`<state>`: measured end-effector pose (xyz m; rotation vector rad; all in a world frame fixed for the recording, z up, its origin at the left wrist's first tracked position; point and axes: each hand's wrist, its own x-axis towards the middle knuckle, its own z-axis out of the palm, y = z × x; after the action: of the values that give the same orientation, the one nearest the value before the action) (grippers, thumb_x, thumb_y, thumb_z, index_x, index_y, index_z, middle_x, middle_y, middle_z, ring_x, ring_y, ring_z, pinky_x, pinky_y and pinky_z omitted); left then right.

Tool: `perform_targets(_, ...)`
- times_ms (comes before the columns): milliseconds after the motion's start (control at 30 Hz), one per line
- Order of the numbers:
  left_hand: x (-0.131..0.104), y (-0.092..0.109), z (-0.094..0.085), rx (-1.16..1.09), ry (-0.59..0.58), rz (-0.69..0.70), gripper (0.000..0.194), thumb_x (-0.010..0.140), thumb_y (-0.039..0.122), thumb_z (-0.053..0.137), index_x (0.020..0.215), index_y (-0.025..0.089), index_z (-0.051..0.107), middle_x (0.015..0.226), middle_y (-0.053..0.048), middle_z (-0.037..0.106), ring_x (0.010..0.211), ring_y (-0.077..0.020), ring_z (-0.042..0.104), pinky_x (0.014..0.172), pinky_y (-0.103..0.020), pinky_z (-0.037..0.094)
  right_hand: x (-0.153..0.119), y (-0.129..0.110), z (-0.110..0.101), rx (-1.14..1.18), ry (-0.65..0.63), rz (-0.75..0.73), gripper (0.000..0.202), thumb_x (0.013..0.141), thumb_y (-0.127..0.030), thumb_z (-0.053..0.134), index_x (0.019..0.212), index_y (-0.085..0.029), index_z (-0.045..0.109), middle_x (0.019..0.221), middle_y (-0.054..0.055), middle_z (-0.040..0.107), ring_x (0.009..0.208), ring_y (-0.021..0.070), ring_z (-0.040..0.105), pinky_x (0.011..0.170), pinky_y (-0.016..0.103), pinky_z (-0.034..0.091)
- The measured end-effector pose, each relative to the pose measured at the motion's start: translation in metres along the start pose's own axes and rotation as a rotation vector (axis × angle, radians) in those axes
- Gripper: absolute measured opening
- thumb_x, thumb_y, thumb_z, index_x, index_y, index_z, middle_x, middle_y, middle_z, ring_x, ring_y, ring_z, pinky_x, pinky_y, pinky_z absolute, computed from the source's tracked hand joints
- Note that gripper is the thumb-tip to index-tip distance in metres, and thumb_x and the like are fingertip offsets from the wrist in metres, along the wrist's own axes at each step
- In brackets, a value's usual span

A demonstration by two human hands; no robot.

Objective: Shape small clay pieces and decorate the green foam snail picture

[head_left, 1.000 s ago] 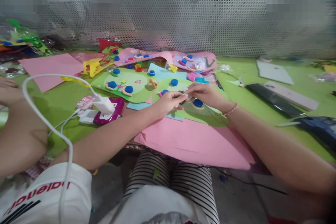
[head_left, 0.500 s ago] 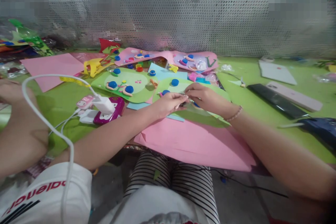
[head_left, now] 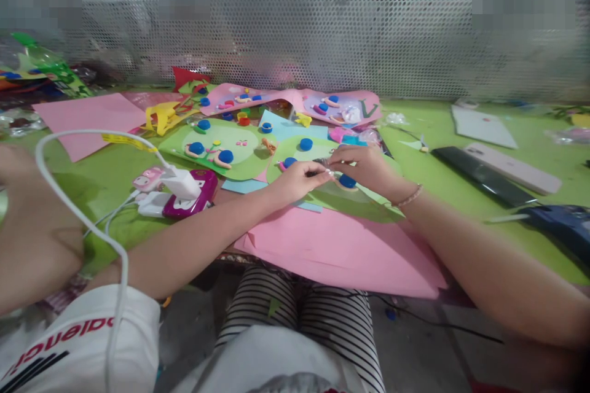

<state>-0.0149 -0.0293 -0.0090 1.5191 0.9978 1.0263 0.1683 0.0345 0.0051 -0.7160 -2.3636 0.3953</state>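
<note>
My left hand (head_left: 300, 182) and my right hand (head_left: 362, 166) meet at the fingertips above a green paper sheet (head_left: 369, 199). Both are closed in a pinch around something small, with a dark part and a whitish bit; I cannot make out what it is. Just under my right hand a blue clay dome (head_left: 348, 181) with a pale rim sits on the sheet. Another blue clay dome (head_left: 305, 144) lies behind the fingers. To the left, a second green sheet (head_left: 251, 163) bears several blue and pale clay pieces.
Pink paper (head_left: 341, 252) lies at the near edge. On the left are a purple power strip (head_left: 203, 193) with chargers and a looping white cable (head_left: 83, 218). Phones (head_left: 516, 169) rest on the right. Another person's arm (head_left: 37, 227) enters at left. Perforated metal (head_left: 322, 24) stands behind.
My hands have shifted slightly and the fingertips have turned around the small thing. The blue dome beneath my right hand shows more now.
</note>
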Motion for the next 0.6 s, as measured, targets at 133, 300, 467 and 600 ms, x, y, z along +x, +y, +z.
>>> perform_targets(133,-0.001,0.002,-0.001,0.076,-0.028,0.039,0.024,0.082,0.036,0.06,0.08,0.014,0.068,0.072,-0.004,0.062,0.071,-0.0118,0.052,0.07,-0.028,0.039,0.001,-0.009,-0.006,0.005,-0.083,0.085,0.015,0.083,-0.027,0.059,0.081,-0.023,0.073,0.081,0.004,0.071,0.076,0.0181,0.066,0.068,0.031,0.053)
perform_targets(300,-0.001,0.003,-0.003,0.152,-0.028,0.069,0.025,0.082,0.038,0.059,0.084,0.015,0.069,0.074,-0.004,0.063,0.074,-0.0132,0.053,0.07,-0.028,0.04,0.002,-0.012,-0.006,0.026,-0.099,0.148,0.013,0.08,-0.026,0.059,0.084,-0.022,0.071,0.083,0.004,0.071,0.072,0.0161,0.065,0.064,0.029,0.052)
perform_targets(467,0.0,0.001,-0.002,0.129,-0.015,0.098,0.025,0.082,0.039,0.06,0.082,0.015,0.068,0.071,-0.003,0.061,0.072,-0.0128,0.053,0.068,-0.027,0.039,0.0,-0.01,0.0,0.015,-0.028,0.133,0.012,0.081,-0.024,0.059,0.085,-0.022,0.07,0.084,0.004,0.07,0.071,0.0151,0.064,0.063,0.028,0.052)
perform_targets(600,0.0,0.003,-0.001,0.101,-0.021,0.067,0.021,0.082,0.034,0.06,0.081,0.015,0.068,0.071,-0.003,0.061,0.069,-0.0115,0.051,0.067,-0.027,0.038,0.0,-0.011,0.003,0.0,0.018,0.118,0.012,0.083,-0.024,0.057,0.084,-0.022,0.069,0.082,0.004,0.069,0.075,0.0163,0.064,0.065,0.029,0.051)
